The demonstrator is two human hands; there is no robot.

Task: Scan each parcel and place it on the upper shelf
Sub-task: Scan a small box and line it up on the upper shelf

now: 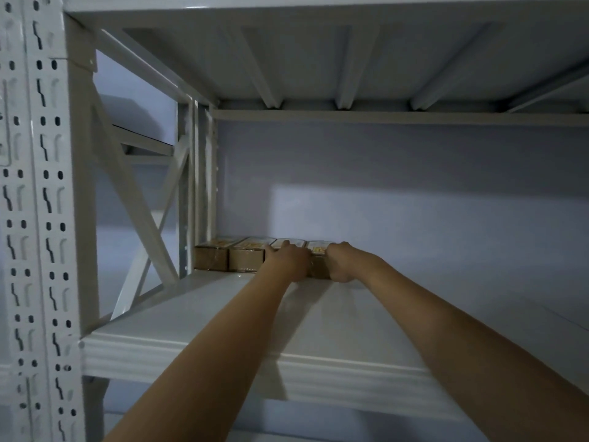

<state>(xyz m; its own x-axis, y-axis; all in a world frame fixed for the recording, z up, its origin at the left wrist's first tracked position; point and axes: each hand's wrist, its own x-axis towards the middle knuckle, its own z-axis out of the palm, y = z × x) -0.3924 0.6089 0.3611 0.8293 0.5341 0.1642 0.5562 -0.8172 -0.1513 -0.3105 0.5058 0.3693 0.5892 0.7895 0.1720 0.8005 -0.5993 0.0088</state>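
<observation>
Both arms reach deep onto the upper shelf (pixel 204 317) of a pale metal rack. Four brown cardboard parcels stand in a row at the back left corner, touching side by side, first one against the rear upright (pixel 188 186). Packing from the corner outward presumably keeps the row tight and leaves the rest of the shelf free.

Left hand (pixel 288 261) lies over the third parcel (pixel 285 243), fingers on its top; likely bracing the row so it does not shift.

Right hand (pixel 341 261) has fingers curled round the right end of the fourth parcel (pixel 318 250), the outermost one; judged to be pressing it flush against its neighbour. Hands are just apart, one parcel each.

Labels face up, too blurred to read. No scanner in view.
</observation>
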